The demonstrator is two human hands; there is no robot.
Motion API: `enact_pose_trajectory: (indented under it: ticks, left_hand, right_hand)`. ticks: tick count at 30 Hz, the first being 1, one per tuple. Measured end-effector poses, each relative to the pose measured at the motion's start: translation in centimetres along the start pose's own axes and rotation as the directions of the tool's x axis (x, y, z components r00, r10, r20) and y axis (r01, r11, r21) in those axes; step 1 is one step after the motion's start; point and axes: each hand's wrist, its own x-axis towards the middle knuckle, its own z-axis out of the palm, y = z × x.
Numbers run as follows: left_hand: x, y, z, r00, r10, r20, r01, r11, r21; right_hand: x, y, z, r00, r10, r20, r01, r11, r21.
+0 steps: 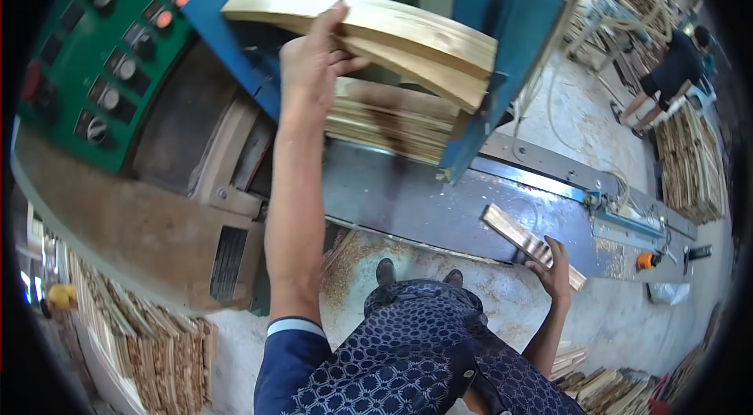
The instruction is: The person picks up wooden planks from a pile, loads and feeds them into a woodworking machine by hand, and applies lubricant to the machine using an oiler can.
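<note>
At the top of the machine, my left hand (pixel 310 70) is closed around the near side of two curved wooden slats (pixel 408 27), one above the other, its thumb pressed on the upper one. The slats lie tilted between two blue guard plates (pixel 502 93). Beneath them, a stack of wooden slats (pixel 392 129) sits between the guards. Lower right, my right hand (pixel 553 270) grips a short wooden strip (pixel 510 228) over the front edge of the grey metal table (pixel 376 187). Some of its fingers are hidden behind the strip.
A green control panel (pixel 118 62) with knobs and lit buttons stands left. A metal rail (pixel 541 180) runs along the table's back, with an orange object (pixel 647 260) at right. Wood piles (pixel 165 360) flank the floor. Another person (pixel 674 66) stands far right.
</note>
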Motion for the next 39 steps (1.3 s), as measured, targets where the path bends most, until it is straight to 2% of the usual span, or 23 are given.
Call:
enact_pose_trajectory:
  ticks: [5,7,9,11,12,13,15,16,17,19,20,21,23,25,27,29,30,31,32,33,35,37,39]
  left_hand:
    - [2.3,1.2,1.7,0.996,0.061,0.061,-0.048,0.979,-0.200]
    - [2.7,0.6,3.4,0.999,0.029,-0.015,-0.032,0.980,-0.196]
    - [3.2,-1.9,2.8,1.000,0.012,0.025,-0.007,0.979,-0.202]
    - [2.7,-4.0,1.5,0.998,-0.060,0.010,0.061,0.987,-0.151]
    - [2.4,-5.4,0.6,0.991,-0.130,0.014,0.131,0.981,-0.145]
    - [2.2,-6.7,-0.3,0.980,-0.198,0.014,0.198,0.970,-0.141]
    - [1.4,-7.6,-1.2,0.938,-0.346,0.001,0.343,0.930,0.136]
    - [0.3,-8.0,-1.9,0.900,-0.435,-0.004,0.409,0.843,0.349]
    - [-1.0,-7.8,-2.3,0.900,-0.435,-0.020,0.416,0.844,0.339]
    - [-2.7,-7.5,-3.5,0.846,-0.526,-0.089,0.464,0.643,0.609]
    - [-3.5,-8.3,-4.7,0.875,-0.474,-0.099,0.425,0.654,0.626]
    - [-4.3,-9.2,-5.7,0.874,-0.471,-0.118,0.436,0.653,0.620]
    - [-6.6,-11.6,-7.5,0.929,-0.347,-0.128,0.351,0.720,0.598]
    - [-10.5,-15.1,-8.8,0.927,-0.326,-0.185,0.370,0.712,0.597]
    - [-15.2,-22.1,-10.3,0.963,-0.188,-0.195,0.271,0.679,0.683]
    - [-18.9,-25.2,-8.6,0.961,-0.117,-0.252,0.267,0.641,0.720]
    - [-19.5,-26.2,-8.3,0.954,-0.109,-0.281,0.282,0.651,0.705]
    - [-20.3,-27.1,-8.2,0.973,-0.026,-0.230,0.204,0.569,0.796]
    - [-20.9,-27.8,-8.1,0.984,0.046,-0.173,0.131,0.470,0.873]
    - [-20.9,-28.4,-8.3,0.976,0.056,-0.210,0.158,0.477,0.864]
    - [-20.3,-29.3,-9.0,0.983,0.157,-0.100,0.033,0.378,0.925]
    - [-19.8,-29.4,-9.3,0.979,0.153,-0.133,0.063,0.389,0.919]
    - [-19.6,-29.8,-9.3,0.989,0.132,-0.072,0.024,0.338,0.941]
  right_hand:
    - [-2.0,2.3,1.1,0.996,0.082,0.022,-0.081,0.996,-0.040]
    - [-1.9,2.1,1.5,0.988,0.150,-0.023,-0.152,0.978,-0.145]
    - [-2.0,2.8,1.8,0.982,0.183,-0.050,-0.189,0.970,-0.156]
    - [-1.8,3.5,1.9,0.969,0.238,-0.065,-0.247,0.944,-0.217]
    - [-1.8,3.8,2.2,0.973,0.178,-0.146,-0.211,0.944,-0.255]
    - [-1.8,4.0,2.1,0.974,0.177,-0.141,-0.208,0.944,-0.256]
    - [-1.4,3.7,1.3,0.994,0.112,-0.009,-0.111,0.960,-0.257]
    - [-1.5,3.1,1.3,0.999,0.053,-0.005,-0.053,0.978,-0.202]
    - [-1.5,3.9,1.9,0.999,0.002,0.039,0.003,0.992,-0.127]
    - [-1.4,1.3,2.4,0.991,-0.055,0.123,0.066,0.994,-0.087]
    - [-1.3,-0.3,3.1,0.991,-0.060,0.121,0.063,0.998,-0.023]
    - [-1.1,-1.1,4.1,0.984,-0.144,0.109,0.147,0.989,-0.017]
    - [0.1,-3.3,6.0,0.945,-0.308,0.107,0.311,0.950,-0.017]
    - [1.8,-5.4,9.0,0.913,-0.396,0.096,0.398,0.917,-0.008]
    - [3.8,-9.0,12.4,0.909,-0.409,0.081,0.412,0.911,-0.025]
    - [6.1,-12.3,16.4,0.895,-0.445,0.034,0.446,0.894,-0.038]
    - [7.6,-14.4,17.7,0.882,-0.471,0.012,0.470,0.882,0.037]
    - [8.3,-15.4,18.2,0.870,-0.494,-0.003,0.491,0.864,0.114]
    - [8.3,-15.6,17.7,0.854,-0.519,0.026,0.513,0.851,0.112]
    - [8.1,-16.0,16.7,0.843,-0.532,0.084,0.529,0.847,0.058]
    - [7.2,-16.1,15.1,0.808,-0.569,0.156,0.575,0.818,0.006]
    - [5.9,-14.4,13.6,0.775,-0.541,0.327,0.577,0.816,-0.017]
    - [6.5,-13.3,13.9,0.743,-0.548,0.383,0.600,0.800,-0.020]
